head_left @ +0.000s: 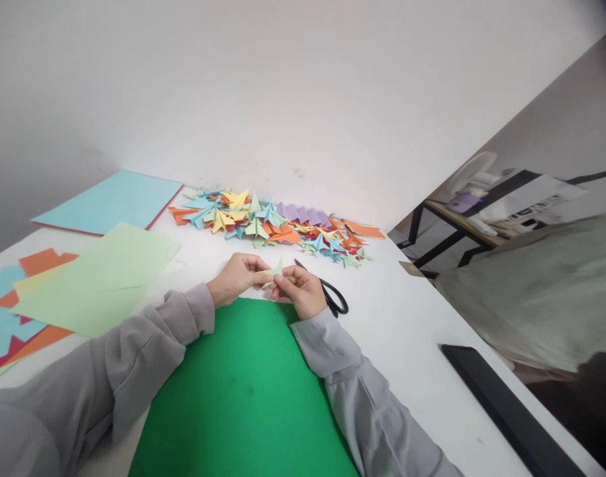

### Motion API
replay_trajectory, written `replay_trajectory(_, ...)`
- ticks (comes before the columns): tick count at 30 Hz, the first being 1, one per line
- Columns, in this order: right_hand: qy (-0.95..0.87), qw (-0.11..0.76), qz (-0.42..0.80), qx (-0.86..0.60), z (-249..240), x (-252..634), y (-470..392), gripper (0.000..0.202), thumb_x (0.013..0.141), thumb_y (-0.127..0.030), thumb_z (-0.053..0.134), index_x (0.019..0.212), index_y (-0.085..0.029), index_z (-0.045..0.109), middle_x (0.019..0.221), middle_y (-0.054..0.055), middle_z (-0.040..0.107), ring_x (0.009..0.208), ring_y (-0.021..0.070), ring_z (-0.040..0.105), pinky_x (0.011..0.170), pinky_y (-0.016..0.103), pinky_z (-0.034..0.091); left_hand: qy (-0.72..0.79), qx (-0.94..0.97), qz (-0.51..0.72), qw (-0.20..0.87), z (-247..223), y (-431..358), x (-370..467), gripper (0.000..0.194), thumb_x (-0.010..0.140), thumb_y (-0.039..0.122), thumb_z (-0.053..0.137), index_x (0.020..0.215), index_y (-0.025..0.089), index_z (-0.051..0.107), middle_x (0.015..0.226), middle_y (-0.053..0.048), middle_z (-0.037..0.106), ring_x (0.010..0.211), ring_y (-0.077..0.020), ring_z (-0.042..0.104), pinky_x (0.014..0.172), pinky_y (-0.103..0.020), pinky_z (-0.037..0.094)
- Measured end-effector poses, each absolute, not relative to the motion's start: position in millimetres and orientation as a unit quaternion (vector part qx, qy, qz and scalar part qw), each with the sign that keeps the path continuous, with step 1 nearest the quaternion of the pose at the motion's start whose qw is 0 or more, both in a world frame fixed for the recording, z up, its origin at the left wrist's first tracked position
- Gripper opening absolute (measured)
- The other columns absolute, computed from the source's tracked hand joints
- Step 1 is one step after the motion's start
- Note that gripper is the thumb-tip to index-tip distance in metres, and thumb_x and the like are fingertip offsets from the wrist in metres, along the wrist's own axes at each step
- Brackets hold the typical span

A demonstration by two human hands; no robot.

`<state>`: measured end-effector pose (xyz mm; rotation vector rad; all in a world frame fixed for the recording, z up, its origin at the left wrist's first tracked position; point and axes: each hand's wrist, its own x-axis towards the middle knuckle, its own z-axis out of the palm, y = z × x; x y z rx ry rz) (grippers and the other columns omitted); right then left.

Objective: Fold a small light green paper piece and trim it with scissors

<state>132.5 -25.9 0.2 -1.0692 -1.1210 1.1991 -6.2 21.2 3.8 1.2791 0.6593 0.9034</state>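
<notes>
Between my two hands is a small pale-green folded paper plane [275,271], above the far edge of a green mat [248,384]. My left hand [237,278] pinches its left side between thumb and fingers. On the other side, my right hand [303,289] is closed on it, with the thumb near the paper's lower edge. Partly behind the right hand lie scissors with black handles [336,298]. Beyond both hands spreads a heap of small folded paper planes [267,222] in orange, yellow, blue, green, red and purple.
Light-blue sheets [108,202] lie at the back left. Green paper [104,278] overlaps coloured scraps [39,262] on the left. A long black bar [496,404] rests along the white table's [397,331] right side. Past that edge stand a bed [536,285] and a shelf [461,222].
</notes>
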Motion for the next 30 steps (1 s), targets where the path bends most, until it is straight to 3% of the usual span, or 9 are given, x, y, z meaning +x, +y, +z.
replay_trajectory(7, -0.468, 0.573, 0.504, -0.445, -1.0, 132.5, -25.1, 0.024, 0.060, -0.036, 0.068, 0.068, -0.017, 0.054, 0.050, -0.003, 0.061, 0.040, 0.0099, 0.055, 0.041, 0.022, 0.045, 0.286, 0.495, 0.380, 0.727, 6.9, 20.7, -7.4, 0.023, 0.051, 0.016, 0.071, 0.071, 0.009, 0.060, 0.058, -0.003, 0.060, 0.056, -0.0122, 0.057, 0.059, -0.028, 0.044)
replay_trajectory(15, -0.476, 0.572, 0.477, -0.468, -0.4, 132.8, -26.2, 0.023, 0.057, -0.034, 0.070, 0.063, -0.016, 0.056, 0.049, -0.002, 0.060, 0.042, 0.0102, 0.055, 0.045, 0.023, 0.046, 0.312, 0.560, 0.418, 0.644, -0.5, 23.5, -4.1, 0.026, 0.047, 0.017, 0.072, 0.070, 0.010, 0.062, 0.057, -0.001, 0.059, 0.051, -0.0093, 0.052, 0.050, -0.022, 0.040)
replay_trajectory(23, -0.447, 0.592, 0.490, -0.457, -9.5, 134.7, -21.4, 0.020, 0.057, -0.029, 0.071, 0.061, -0.016, 0.056, 0.047, -0.002, 0.060, 0.042, 0.0104, 0.055, 0.046, 0.023, 0.046, 0.307, 0.582, 0.426, 0.621, -3.7, 25.3, -2.7, 0.029, 0.045, 0.015, 0.073, 0.071, 0.012, 0.062, 0.069, -0.002, 0.062, 0.070, -0.0129, 0.055, 0.065, -0.025, 0.043)
replay_trajectory(30, -0.471, 0.599, 0.457, -0.459, -5.3, 132.7, -24.0, 0.017, 0.059, -0.028, 0.069, 0.063, -0.016, 0.058, 0.046, -0.003, 0.059, 0.043, 0.0093, 0.053, 0.048, 0.023, 0.045, 0.300, 0.586, 0.422, 0.623, -4.3, 24.6, -2.0, 0.028, 0.047, 0.011, 0.070, 0.074, 0.012, 0.062, 0.073, -0.003, 0.062, 0.074, -0.0133, 0.056, 0.068, -0.026, 0.043)
